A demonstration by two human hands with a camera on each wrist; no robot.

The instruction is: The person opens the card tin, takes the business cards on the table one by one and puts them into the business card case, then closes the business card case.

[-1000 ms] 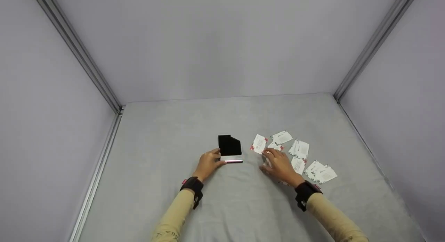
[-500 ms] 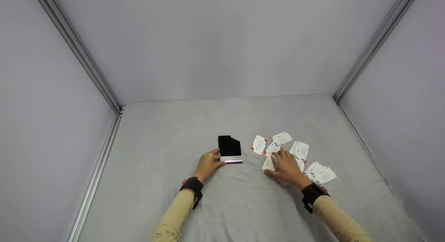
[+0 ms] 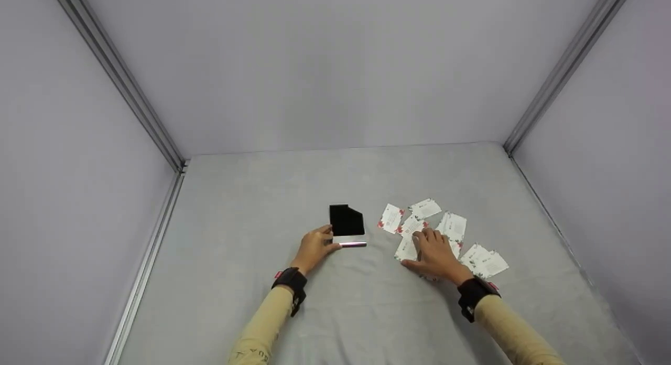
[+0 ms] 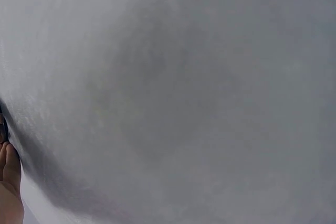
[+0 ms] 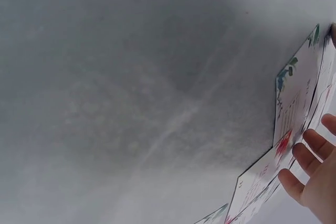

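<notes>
Broadly, a grey cloth covers the table, walled on three sides by pale panels. On it, right of centre, lie scattered white cards with red and green print, some overlapping, all flat. Left of them stands a black holder with a slim pink-edged base strip at its front.

The cards look thin, light and a little springy; flat on soft cloth they would likely be hard to lift straight up, so sliding one to free an edge, or pinching a corner that overlaps another card, seems the best hold. They should bend rather than break, though they may crease.

The right hand lies palm down on the cards nearest the holder, fingers extended and only slightly bent, pressing the top card without gripping it. The left hand rests on the cloth just beside the holder, fingers loosely curled, tips touching the strip's left end; whether it pinches the strip cannot be told.
</notes>
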